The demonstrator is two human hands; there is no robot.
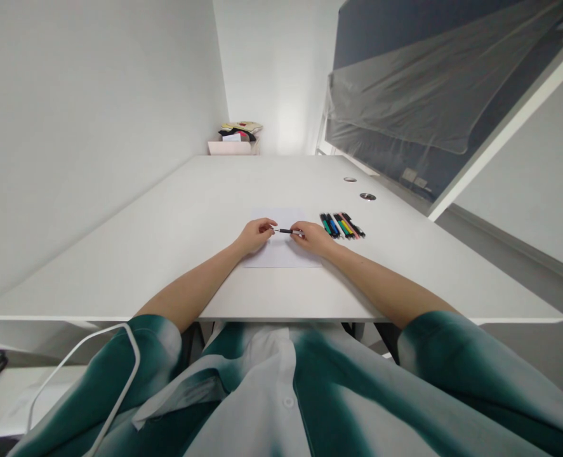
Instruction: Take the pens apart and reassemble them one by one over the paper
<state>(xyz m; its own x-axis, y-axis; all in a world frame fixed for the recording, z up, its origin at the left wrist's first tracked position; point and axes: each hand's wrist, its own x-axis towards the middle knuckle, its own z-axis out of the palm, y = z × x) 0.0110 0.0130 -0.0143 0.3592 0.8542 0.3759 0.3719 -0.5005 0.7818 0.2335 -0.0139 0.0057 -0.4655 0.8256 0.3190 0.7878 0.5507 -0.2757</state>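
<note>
A slim pen [285, 231] with a dark barrel lies level between my two hands, above a sheet of white paper [281, 257]. My right hand [313, 237] is closed round the pen's right end, which its fingers partly cover. At the pen's thin, light left end, the fingertips of my left hand [256, 236] are pinched together. Whether that light end is a tip or a separate small part is too small to tell. Just right of my right hand, several pens [342, 225] in different colours lie side by side in a row.
Both forearms rest over the front of the white table [167, 254]. Two round metal discs [367, 197] are set in its right side. At the far end stands a pale box [230, 148] with cloth-like items. A plastic-covered dark panel [400, 108] rises on the right; a white cable [131, 362] hangs at lower left.
</note>
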